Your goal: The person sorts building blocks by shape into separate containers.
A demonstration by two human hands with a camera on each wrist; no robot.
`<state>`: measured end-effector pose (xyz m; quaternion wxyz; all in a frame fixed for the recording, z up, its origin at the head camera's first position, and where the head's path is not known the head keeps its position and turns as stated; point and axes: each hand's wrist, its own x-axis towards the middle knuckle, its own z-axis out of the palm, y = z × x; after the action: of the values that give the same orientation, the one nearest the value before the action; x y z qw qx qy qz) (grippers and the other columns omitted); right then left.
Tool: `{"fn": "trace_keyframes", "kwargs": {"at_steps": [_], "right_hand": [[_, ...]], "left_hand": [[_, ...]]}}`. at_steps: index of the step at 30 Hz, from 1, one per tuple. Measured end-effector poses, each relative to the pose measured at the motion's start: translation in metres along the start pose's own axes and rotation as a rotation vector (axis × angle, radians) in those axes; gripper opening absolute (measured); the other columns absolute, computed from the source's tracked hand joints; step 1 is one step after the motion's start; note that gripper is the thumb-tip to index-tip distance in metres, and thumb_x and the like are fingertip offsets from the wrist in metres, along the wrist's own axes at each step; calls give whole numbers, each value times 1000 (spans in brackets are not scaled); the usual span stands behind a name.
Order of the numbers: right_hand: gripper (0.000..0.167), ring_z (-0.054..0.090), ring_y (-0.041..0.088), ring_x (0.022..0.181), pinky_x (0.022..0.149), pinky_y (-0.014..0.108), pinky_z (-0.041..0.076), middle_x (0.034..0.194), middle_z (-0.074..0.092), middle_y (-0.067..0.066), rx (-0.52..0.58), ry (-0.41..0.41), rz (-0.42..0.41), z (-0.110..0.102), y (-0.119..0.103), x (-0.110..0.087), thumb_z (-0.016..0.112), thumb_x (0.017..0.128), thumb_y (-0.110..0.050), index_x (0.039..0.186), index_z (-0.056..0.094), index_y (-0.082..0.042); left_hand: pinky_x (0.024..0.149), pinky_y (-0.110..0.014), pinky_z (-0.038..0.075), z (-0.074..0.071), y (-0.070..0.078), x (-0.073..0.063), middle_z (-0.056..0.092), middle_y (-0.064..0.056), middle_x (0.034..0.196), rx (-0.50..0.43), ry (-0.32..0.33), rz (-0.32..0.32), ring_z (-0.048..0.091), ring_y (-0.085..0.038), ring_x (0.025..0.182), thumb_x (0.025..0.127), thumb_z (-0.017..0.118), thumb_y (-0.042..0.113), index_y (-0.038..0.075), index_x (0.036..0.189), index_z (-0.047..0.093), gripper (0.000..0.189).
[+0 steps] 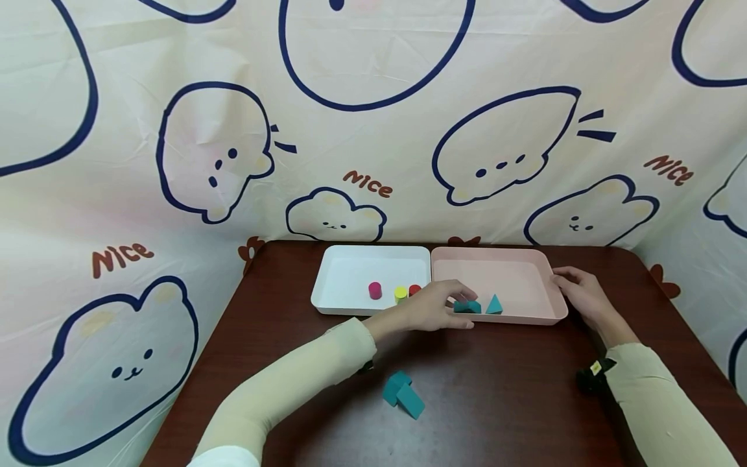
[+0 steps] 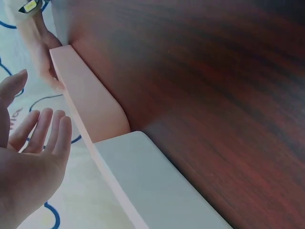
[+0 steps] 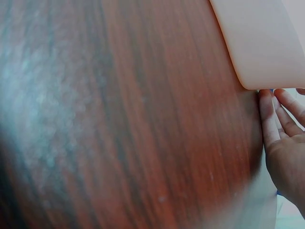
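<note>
My left hand (image 1: pixel 433 305) hovers over the front left part of the pink tray (image 1: pixel 491 266), palm facing inward. Its fingers are loosely bent and, in the left wrist view, hold nothing. Just by its fingertips, a dark teal block (image 1: pixel 467 307) lies in the tray, partly behind the tray's front rim. A teal triangular block (image 1: pixel 495 305) stands beside it. My right hand (image 1: pixel 583 299) rests against the tray's right end, its fairly straight fingers (image 3: pixel 269 114) touching the wall there.
A white tray (image 1: pixel 335 275) adjoins the pink one on the left. It contains a magenta cylinder (image 1: pixel 375 290), a yellow cylinder (image 1: pixel 400 295) and a red piece (image 1: pixel 414 289), partly hidden by my left hand. Teal blocks (image 1: pixel 411 401) lie together on the dark wooden table (image 1: pixel 496 395).
</note>
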<state>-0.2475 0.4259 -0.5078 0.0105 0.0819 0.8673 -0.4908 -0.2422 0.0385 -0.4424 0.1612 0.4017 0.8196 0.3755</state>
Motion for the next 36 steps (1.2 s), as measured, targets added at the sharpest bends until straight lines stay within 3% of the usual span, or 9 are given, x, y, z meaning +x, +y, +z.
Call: {"fn": "trace_keyframes", "kwargs": {"at_steps": [7,13,20,29,36], "right_hand": [[61,57,17,107,75,14,52,150,49,32,-6,2,8,2,0,0,47,113,-41,151,47,6],[61,57,14,105,75,14,52,149,49,32,-4,-4,4,2,1,-1,47,113,-41,151,48,7],[60,57,6,98,73,14,52,147,50,32,-14,7,-8,1,0,-1,47,113,-40,150,49,7],[61,56,6,98,73,14,52,148,50,32,-8,4,-7,1,0,-1,47,113,-39,150,48,8],[61,56,4,97,73,14,52,148,49,32,-1,1,-8,1,0,-2,47,113,-40,150,48,8]], "left_hand": [[95,-23,57,1,6,-9,66,-6,134,17,-12,-4,65,-20,122,93,84,30,10,141,64,56],[94,-22,57,0,5,-12,66,-5,134,9,-30,-16,65,-19,122,93,84,29,9,142,63,57],[97,-24,56,-3,-2,-16,66,0,136,19,-44,10,65,-15,121,93,85,31,10,142,64,57],[99,-27,57,-11,-11,-31,69,-8,134,-15,-82,24,67,-25,121,92,85,28,8,140,64,56],[97,-24,57,-16,-17,-45,69,-9,132,-39,-114,9,66,-20,117,92,86,26,9,139,65,54]]}}
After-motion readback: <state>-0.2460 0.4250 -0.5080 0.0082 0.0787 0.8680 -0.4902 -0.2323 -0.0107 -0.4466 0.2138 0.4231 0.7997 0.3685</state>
